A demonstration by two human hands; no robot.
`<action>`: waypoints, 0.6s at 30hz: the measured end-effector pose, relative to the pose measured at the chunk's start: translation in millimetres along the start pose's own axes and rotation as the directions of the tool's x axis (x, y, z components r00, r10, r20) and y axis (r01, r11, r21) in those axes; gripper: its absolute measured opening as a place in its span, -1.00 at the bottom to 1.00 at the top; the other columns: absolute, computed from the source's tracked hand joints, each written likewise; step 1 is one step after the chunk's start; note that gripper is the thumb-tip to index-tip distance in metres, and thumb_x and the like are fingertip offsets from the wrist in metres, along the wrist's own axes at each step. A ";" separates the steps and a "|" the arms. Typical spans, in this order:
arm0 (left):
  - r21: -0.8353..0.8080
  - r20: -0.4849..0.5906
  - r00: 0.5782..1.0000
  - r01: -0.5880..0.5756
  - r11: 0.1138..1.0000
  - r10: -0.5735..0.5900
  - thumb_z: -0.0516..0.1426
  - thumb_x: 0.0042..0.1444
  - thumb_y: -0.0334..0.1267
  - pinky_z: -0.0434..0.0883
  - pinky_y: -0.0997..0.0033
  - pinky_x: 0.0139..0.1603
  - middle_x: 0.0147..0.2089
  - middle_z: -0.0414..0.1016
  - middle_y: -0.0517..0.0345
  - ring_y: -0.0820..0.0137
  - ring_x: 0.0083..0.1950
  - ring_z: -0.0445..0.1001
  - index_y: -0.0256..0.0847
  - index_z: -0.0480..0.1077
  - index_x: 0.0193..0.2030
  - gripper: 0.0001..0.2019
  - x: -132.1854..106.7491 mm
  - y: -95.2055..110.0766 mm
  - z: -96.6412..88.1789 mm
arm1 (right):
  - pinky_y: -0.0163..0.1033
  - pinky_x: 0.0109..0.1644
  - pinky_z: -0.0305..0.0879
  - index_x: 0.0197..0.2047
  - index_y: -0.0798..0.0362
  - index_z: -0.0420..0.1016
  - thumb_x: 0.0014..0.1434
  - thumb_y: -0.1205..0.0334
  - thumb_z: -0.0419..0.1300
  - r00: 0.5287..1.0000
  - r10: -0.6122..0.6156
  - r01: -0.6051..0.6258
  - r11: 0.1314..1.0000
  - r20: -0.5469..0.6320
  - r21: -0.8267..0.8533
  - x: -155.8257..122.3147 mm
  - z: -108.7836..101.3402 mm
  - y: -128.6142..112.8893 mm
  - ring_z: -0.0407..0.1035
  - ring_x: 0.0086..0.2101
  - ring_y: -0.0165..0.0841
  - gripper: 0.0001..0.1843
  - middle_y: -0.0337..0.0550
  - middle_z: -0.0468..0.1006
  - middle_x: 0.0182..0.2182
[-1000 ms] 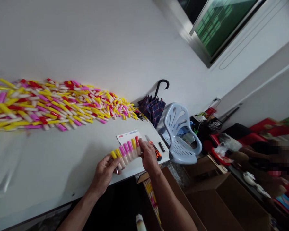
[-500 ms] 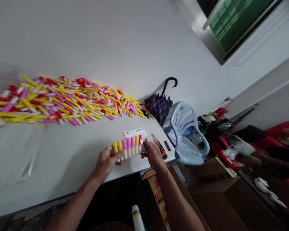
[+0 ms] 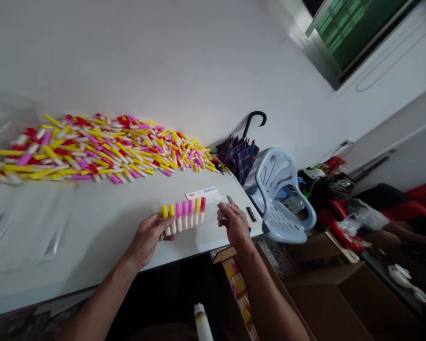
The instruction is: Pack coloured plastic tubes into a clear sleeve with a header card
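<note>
My left hand (image 3: 148, 239) grips the lower left end of a row of several capped white tubes (image 3: 184, 215) with yellow, pink and red caps. My right hand (image 3: 236, 225) is apart from that row, curled above a utility knife (image 3: 230, 200). Its orange handle is mostly hidden under that hand. A white printed card (image 3: 203, 194) lies on the white table (image 3: 74, 227) just behind the row. Farther back spreads a large heap of similar loose tubes (image 3: 99, 151).
A transparent plastic sheet (image 3: 10, 118) lies at the heap's left end. A small black object (image 3: 251, 214) sits near the table edge. Beyond stand a folded umbrella (image 3: 239, 156) and a pale blue chair (image 3: 284, 199). Below the edge are cardboard boxes (image 3: 326, 303), one holding colored tubes (image 3: 238, 296).
My right hand has let go of the row and moved right, over the knife. The left hand still holds the row. The view has shifted slightly.
</note>
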State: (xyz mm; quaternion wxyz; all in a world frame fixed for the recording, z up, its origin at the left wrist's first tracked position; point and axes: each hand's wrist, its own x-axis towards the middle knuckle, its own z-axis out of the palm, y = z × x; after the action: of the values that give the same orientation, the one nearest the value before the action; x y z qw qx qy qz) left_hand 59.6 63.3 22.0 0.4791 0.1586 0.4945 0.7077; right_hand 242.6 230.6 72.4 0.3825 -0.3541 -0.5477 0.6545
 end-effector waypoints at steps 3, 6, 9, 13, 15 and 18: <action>-0.066 0.033 0.999 0.000 0.998 0.002 0.47 -0.14 -0.08 0.54 0.44 -0.38 -0.20 0.58 0.02 0.41 -0.32 0.48 -0.27 0.57 -0.03 -0.47 -1.8 -0.9 2.4 | -0.35 -0.50 0.24 -0.36 0.10 0.63 0.08 0.01 0.45 0.996 -0.086 0.086 0.996 0.023 -0.021 2.1 7.5 -20.9 0.30 -0.52 -0.45 -0.70 -0.21 0.49 -0.51; -0.138 0.022 0.998 -0.057 0.989 0.061 0.46 -0.11 -0.07 0.52 0.46 -0.41 -0.25 0.56 0.09 0.46 -0.38 0.43 -0.26 0.57 -0.05 -0.51 -1.3 -3.8 8.5 | -0.33 -0.49 0.31 -0.34 0.09 0.64 0.11 -0.02 0.43 0.981 -0.182 0.188 0.976 0.061 -0.106 6.4 13.5 -45.9 0.36 -0.51 -0.42 -0.69 -0.19 0.53 -0.51; -0.156 -0.034 0.992 -0.125 0.980 0.122 0.47 -0.11 -0.08 0.50 0.48 -0.42 -0.32 0.53 0.13 0.48 -0.40 0.40 -0.29 0.57 -0.14 -0.56 2.3 -3.3 12.2 | -0.34 -0.52 0.32 -0.39 0.10 0.61 0.06 -0.04 0.46 0.985 -0.133 0.151 0.972 0.108 -0.183 11.0 13.4 -58.7 0.41 -0.51 -0.39 -0.65 -0.17 0.55 -0.51; -0.284 -0.096 0.989 -0.137 0.949 0.114 0.46 -0.09 -0.08 0.53 0.44 -0.35 -0.28 0.55 0.17 0.43 -0.31 0.48 -0.26 0.53 -0.19 -0.60 4.8 -2.6 13.7 | -0.35 -0.52 0.36 -0.37 0.11 0.58 0.04 -0.06 0.48 0.991 -0.072 0.092 0.979 0.116 -0.182 12.2 9.0 -46.0 0.44 -0.52 -0.38 -0.62 -0.17 0.55 -0.51; -0.383 -0.097 0.990 -0.136 0.914 0.106 0.46 -0.10 -0.12 0.54 0.41 -0.26 -0.23 0.58 0.17 0.40 -0.24 0.52 -0.25 0.52 -0.20 -0.62 3.7 -6.5 13.9 | -0.34 -0.50 0.40 -0.35 0.10 0.55 0.05 -0.08 0.46 0.991 -0.025 0.046 0.985 0.131 -0.165 10.0 8.1 -30.4 0.48 -0.51 -0.37 -0.60 -0.18 0.56 -0.50; -0.459 -0.150 0.980 -0.187 0.869 0.132 0.48 -0.16 -0.27 0.52 0.44 -0.12 -0.19 0.60 0.19 0.43 -0.17 0.55 -0.23 0.52 -0.20 -0.63 1.7 -15.6 11.9 | -0.34 -0.47 0.43 -0.31 0.09 0.52 0.08 -0.10 0.44 0.992 0.035 -0.020 0.993 0.125 -0.118 3.3 10.1 -1.8 0.52 -0.47 -0.35 -0.59 -0.19 0.57 -0.47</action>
State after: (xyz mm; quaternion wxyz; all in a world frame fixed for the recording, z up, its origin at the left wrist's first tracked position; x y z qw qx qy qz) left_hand 75.3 72.1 13.8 0.4141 0.0372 0.3196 0.8515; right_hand 232.5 229.2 75.5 0.3164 -0.3413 -0.6031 0.6478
